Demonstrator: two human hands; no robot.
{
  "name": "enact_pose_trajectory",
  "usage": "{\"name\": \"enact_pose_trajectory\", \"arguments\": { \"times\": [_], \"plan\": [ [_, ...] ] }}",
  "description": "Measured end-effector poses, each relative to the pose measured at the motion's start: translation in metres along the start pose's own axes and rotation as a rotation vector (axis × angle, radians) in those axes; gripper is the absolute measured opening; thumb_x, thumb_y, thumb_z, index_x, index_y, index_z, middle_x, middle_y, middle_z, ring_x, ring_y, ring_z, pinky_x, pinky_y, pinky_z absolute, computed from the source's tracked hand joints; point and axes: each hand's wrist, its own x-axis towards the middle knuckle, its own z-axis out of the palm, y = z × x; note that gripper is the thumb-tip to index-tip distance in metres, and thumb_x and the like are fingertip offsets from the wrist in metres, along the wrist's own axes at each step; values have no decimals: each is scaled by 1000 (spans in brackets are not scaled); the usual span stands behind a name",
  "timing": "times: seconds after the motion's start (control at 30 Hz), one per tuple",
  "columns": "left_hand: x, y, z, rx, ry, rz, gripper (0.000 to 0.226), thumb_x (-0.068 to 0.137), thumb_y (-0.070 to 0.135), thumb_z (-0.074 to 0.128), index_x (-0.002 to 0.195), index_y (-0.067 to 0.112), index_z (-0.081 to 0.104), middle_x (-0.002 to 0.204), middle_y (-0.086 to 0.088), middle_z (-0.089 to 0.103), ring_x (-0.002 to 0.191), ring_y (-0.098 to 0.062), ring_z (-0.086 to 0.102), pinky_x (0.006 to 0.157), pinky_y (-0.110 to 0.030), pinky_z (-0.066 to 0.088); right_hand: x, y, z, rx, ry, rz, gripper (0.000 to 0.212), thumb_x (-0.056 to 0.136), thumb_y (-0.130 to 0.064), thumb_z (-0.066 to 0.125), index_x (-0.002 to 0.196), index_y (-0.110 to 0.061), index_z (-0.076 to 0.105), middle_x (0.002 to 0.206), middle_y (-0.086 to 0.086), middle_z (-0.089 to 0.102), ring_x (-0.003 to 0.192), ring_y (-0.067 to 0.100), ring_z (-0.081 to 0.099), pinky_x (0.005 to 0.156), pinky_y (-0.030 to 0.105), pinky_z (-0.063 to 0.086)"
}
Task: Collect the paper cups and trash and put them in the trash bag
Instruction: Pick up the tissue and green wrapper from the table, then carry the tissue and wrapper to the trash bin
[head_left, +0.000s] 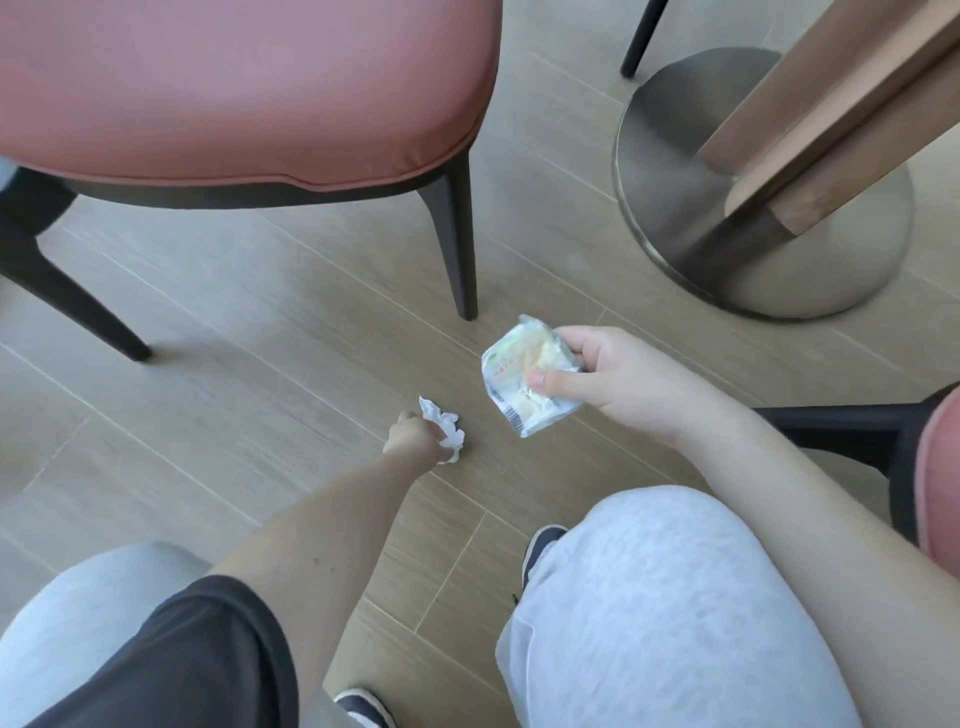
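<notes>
A crumpled white tissue (448, 427) lies on the wooden floor in the middle of the view. My left hand (415, 435) reaches down to it with fingers curled round its left side. My right hand (608, 376) is raised above the floor to the right and pinches a clear plastic snack wrapper (524, 376) with a barcode between thumb and fingers. No paper cups and no trash bag are in view.
A pink cushioned chair (249, 93) with dark legs stands at the upper left, its front leg (457, 244) just beyond the wrapper. A round metal table base (670, 150) sits at the upper right. Another pink chair (935, 467) is at the right edge. My knees fill the bottom.
</notes>
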Motion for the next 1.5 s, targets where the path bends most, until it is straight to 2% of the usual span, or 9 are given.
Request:
{"name": "enact_pose_trajectory", "arguments": {
  "times": [0.1,0.2,0.43,0.63,0.73,0.9,1.17,1.33,1.5],
  "plan": [
    [9,9,2,159,-5,-37,50,82,27,61,131,30,51,135,-2,37,114,-21,46,95,-37,44,4,5,-2,-21,-1,9,16,91,-25,71,107,-23,72,99,-5,79,95,12,74,92,31,54],
    [20,7,-3,145,-6,22,29,91,24,61,120,17,65,141,-9,53,100,-22,56,86,-33,48,7,5,-3,-36,-3,5,15,92,-24,71,106,-22,72,101,-3,78,96,13,74,94,33,54],
    [-8,17,-26,-96,17,189,10,94,10,51,87,17,54,78,2,62,76,-17,55,48,-10,36,0,-12,4,-12,12,36,19,93,-24,70,112,-21,71,103,-2,78,98,14,74,92,30,55],
    [-105,31,-68,-307,25,221,69,93,13,65,152,14,28,114,-13,62,98,-35,69,82,-44,60,-43,-59,11,51,82,96,17,95,-19,67,111,-16,70,105,3,78,100,21,73,93,35,56],
    [-163,34,-94,-423,21,221,43,89,13,67,129,12,50,94,-3,62,88,-31,70,75,-45,62,-69,-94,7,89,141,105,15,94,-18,68,109,-15,70,104,5,78,100,26,73,95,42,55],
    [-250,53,-139,-486,56,243,9,90,15,60,86,18,67,75,-1,67,73,-21,63,69,-30,52,-110,-149,1,188,260,111,8,94,-16,68,99,-21,69,89,-7,77,80,2,71,70,13,51],
    [-428,84,-236,-737,-13,312,20,102,19,53,102,15,72,83,-6,78,86,-15,75,82,-24,60,-209,-253,-11,268,342,128,10,92,-27,68,102,-26,68,100,-5,78,96,12,73,86,28,55],
    [-529,87,-269,-674,20,323,18,103,25,57,103,25,75,88,-4,79,90,-11,77,62,-18,43,-282,-314,-26,235,327,127,23,79,-47,69,99,-36,70,99,-13,77,95,8,72,90,33,54],
    [-612,90,-296,-732,37,479,24,100,21,64,93,39,79,89,4,80,95,-7,75,86,-20,52,-347,-352,-10,251,390,57,16,81,-48,68,96,-43,70,100,-15,77,92,3,72,83,25,50]
  ]
}}
